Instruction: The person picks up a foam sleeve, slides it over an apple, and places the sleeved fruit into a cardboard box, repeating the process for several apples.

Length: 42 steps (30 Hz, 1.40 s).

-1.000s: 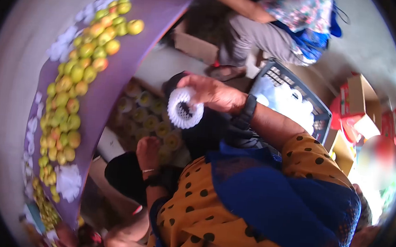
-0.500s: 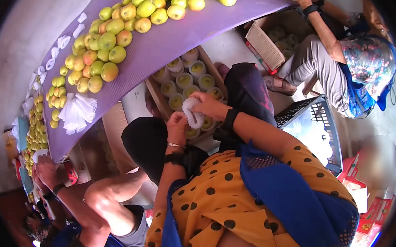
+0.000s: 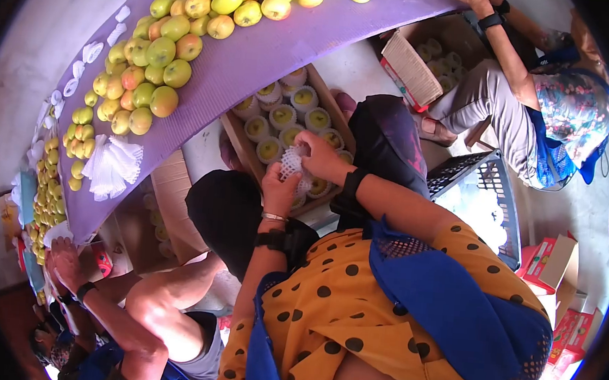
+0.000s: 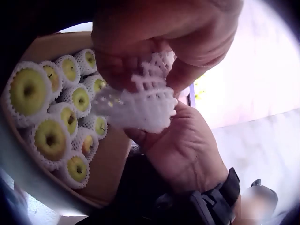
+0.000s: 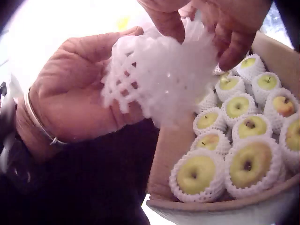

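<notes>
Apples (image 3: 161, 51) are heaped well apart from the curved near edge of the purple table (image 3: 257, 59). Below that edge, at least eleven netted apples (image 5: 196, 173) are held in one carton (image 5: 169, 157); floor is seen beyond it. One foam net (image 5: 159, 75) is held over the carton's near side, cupped by the left hand (image 5: 77, 86) and pinched narrowly by the right hand (image 3: 323, 159). Its ring, folded before, is now spread into mesh.
</notes>
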### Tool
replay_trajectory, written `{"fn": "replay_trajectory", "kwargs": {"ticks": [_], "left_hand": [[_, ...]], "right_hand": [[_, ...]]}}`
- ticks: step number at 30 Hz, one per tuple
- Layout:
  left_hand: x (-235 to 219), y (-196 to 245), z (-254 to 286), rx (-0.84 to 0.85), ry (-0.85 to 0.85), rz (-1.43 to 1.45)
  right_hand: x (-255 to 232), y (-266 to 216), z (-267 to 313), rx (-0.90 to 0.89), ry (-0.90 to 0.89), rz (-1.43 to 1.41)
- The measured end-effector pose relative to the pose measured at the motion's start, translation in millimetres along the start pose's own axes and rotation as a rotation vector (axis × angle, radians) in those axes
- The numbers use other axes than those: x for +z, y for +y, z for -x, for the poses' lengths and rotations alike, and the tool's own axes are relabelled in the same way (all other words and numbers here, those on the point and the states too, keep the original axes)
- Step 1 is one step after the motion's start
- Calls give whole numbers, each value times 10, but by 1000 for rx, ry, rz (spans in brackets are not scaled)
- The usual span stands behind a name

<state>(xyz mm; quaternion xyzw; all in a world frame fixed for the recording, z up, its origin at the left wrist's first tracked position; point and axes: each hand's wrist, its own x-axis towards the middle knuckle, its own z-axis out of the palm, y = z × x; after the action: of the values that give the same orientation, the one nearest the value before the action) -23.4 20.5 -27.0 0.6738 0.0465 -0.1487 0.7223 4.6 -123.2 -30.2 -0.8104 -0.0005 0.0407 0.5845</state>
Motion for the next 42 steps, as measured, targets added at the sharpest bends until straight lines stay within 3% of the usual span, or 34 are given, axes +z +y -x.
{"fn": "replay_trajectory", "kwargs": {"ticks": [1,2,4,8,10,12,13,15,18,22,24,28,30,32,34,38,39,40,41,42], "left_hand": [[-31,-58,-27,118,58,-198],[-67,-115,-41,118,59,-199],[-103,-134,-45,195,313,-434],[-125,-127,-78,87,439,-271],[-57,-25,-25,-1,185,246],[17,116,31,-62,136,402],[38,158,47,-122,87,556],[22,139,26,-91,53,596],[-38,-39,-37,-42,27,581],[-25,52,21,-65,8,702],[-23,78,38,-94,-104,778],[-22,141,61,-132,-156,796],[10,155,74,-124,-64,660],[-24,81,41,-129,-113,682],[-6,84,32,-138,-97,686],[13,77,18,-22,27,451],[-5,33,3,32,116,250],[-28,-24,-16,86,202,50],[-59,-97,-42,87,198,49],[-76,-110,-56,146,339,-135]], "right_hand": [[3,6,-4,-1,0,0],[4,14,-4,-32,53,52],[-6,15,-5,-63,107,106],[9,83,-40,17,52,14],[1,63,-37,73,-11,-91],[-44,15,-5,360,-166,-579],[-73,-23,15,359,-178,-580],[-106,-100,51,448,-282,-574],[-168,-128,41,483,-316,-839],[-151,-67,48,499,-383,-794],[-157,-57,50,547,-375,-736],[-130,-62,48,541,-391,-676],[-132,-27,67,547,-346,-675],[-137,-12,49,514,-444,-656],[-180,-117,62,472,-381,-552],[-127,-64,43,391,-249,-343],[-92,16,35,390,-245,-346],[-57,87,28,230,-172,-185],[-42,163,21,70,-98,-23],[-55,135,29,71,-93,-23]]}}
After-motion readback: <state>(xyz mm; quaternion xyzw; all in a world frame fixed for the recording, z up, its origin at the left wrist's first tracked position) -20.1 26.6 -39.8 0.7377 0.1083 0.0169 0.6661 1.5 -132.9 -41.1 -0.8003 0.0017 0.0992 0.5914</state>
